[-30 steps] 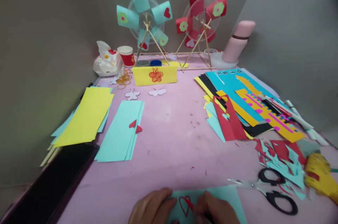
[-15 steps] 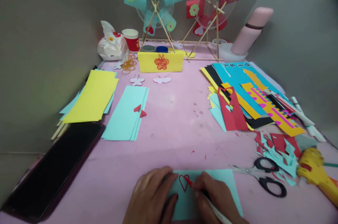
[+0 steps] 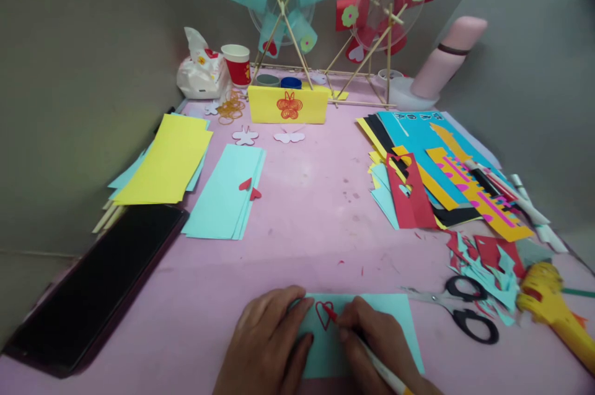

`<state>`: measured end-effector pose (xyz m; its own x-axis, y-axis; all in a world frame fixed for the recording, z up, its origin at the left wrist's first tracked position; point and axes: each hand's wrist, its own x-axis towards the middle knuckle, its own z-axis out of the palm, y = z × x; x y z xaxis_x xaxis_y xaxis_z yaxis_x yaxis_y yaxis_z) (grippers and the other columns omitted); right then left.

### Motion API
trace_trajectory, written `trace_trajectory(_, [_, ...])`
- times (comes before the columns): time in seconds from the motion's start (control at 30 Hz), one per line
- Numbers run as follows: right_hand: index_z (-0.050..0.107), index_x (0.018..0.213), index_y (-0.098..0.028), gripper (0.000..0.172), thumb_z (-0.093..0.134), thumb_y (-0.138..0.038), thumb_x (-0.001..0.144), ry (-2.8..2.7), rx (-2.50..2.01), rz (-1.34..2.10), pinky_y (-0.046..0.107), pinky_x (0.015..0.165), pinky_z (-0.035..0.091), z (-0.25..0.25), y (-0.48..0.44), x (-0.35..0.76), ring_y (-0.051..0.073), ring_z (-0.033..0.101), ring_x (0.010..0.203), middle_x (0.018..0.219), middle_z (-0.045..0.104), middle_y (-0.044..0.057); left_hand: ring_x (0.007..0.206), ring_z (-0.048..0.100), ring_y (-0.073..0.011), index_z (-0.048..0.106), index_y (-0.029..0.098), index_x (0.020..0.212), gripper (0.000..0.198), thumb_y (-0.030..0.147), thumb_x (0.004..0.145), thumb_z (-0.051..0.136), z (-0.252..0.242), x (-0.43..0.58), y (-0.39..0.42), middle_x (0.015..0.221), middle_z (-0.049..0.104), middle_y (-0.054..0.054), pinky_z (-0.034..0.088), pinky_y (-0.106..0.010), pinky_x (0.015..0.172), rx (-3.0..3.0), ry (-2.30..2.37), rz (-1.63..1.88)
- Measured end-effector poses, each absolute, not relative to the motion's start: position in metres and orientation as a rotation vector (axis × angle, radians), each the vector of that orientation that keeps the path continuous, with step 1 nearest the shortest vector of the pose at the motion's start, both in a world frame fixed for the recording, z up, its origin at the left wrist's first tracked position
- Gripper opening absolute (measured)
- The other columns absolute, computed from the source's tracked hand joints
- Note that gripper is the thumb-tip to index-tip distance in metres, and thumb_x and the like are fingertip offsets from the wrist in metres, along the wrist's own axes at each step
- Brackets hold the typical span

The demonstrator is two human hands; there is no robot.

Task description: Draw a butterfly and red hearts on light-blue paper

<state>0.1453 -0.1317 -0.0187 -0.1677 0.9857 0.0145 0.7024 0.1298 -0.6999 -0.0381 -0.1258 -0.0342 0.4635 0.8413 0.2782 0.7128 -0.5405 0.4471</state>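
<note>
A light-blue paper sheet point(image 3: 325, 358) lies at the near edge of the table. My left hand point(image 3: 267, 342) rests on its left part, fingers laid out flat. Closed round a red marker point(image 3: 385, 375) with a white barrel, my right hand point(image 3: 383, 339) rests on the right part of the sheet. The marker's red tip touches a red heart outline point(image 3: 318, 308) drawn near the sheet's top edge. Just right of the sheet lie scissors point(image 3: 434, 299) with black handles, blades partly apart.
Right: paper scraps point(image 3: 483, 271), a yellow glue gun point(image 3: 542, 289), a red cut-out strip point(image 3: 411, 203), coloured sheets and markers. Left: a phone point(image 3: 97, 289), yellow sheets point(image 3: 165, 159), light-blue strips point(image 3: 223, 196) with two red hearts. Back: two paper wheels on stick stands, a pink bottle point(image 3: 444, 63).
The marker tip has shifted slightly at the heart, where a little more red line shows inside. The whole view has moved slightly; my left hand stays on the sheet.
</note>
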Motion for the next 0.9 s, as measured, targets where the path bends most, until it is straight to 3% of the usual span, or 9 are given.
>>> trace_trajectory(0.9, [0.041,0.067,-0.023,0.014,0.033,-0.015,0.074,-1.949,-1.593,0.744,0.021,0.040,0.030,-0.0196,-0.1320,0.1433,0.010,0.049,0.039,0.048,0.055,-0.005,0.102,0.052,-0.0189,0.053,0.022,0.118,0.030,0.024,0.088,0.048,-0.0322,-0.0404,-0.1232,0.114,0.057,-0.004,0.042,-0.031,0.088,2.501,1.306,0.651])
